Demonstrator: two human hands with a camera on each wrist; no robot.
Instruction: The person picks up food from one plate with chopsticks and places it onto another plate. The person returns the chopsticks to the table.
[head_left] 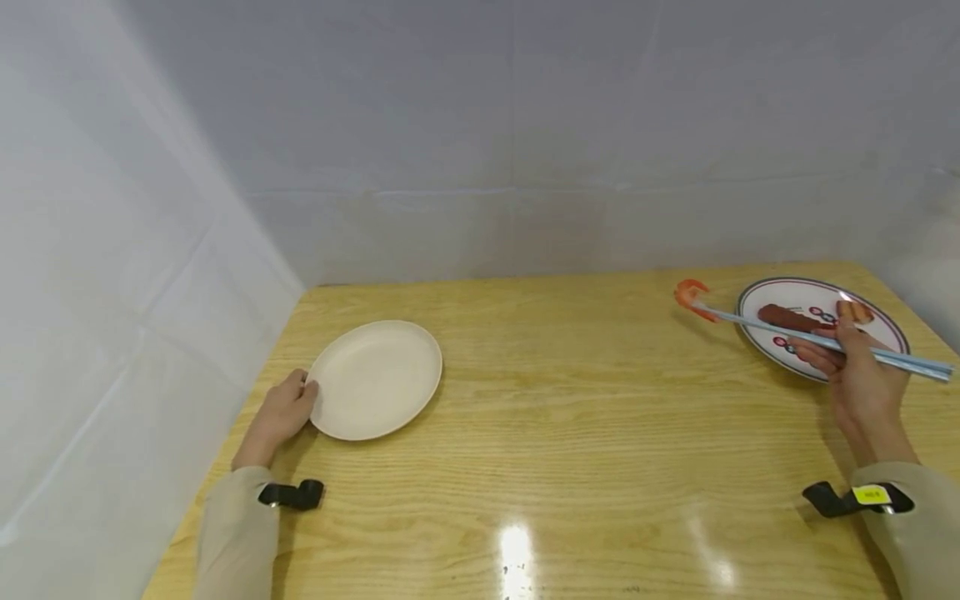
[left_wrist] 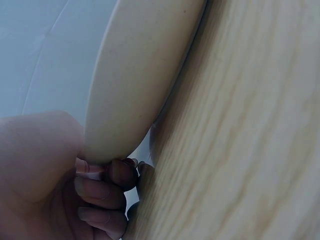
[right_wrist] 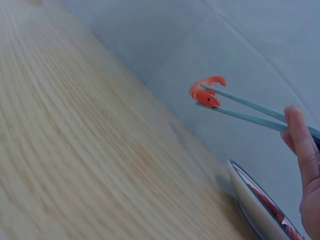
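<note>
My right hand grips a pair of pale blue chopsticks over the right side of the table. Between their tips an orange shrimp is pinched, raised above the wood and left of the patterned plate. On that plate lie a long brown piece of food and some smaller orange-brown food, partly behind the hand. At the left, my left hand holds the rim of a plain cream plate, thumb on top and fingers curled below the edge.
The wooden table stretches between the two plates. A pale sheet-like wall rises along its back edge, and another pale surface stands on the left. Black straps circle both wrists.
</note>
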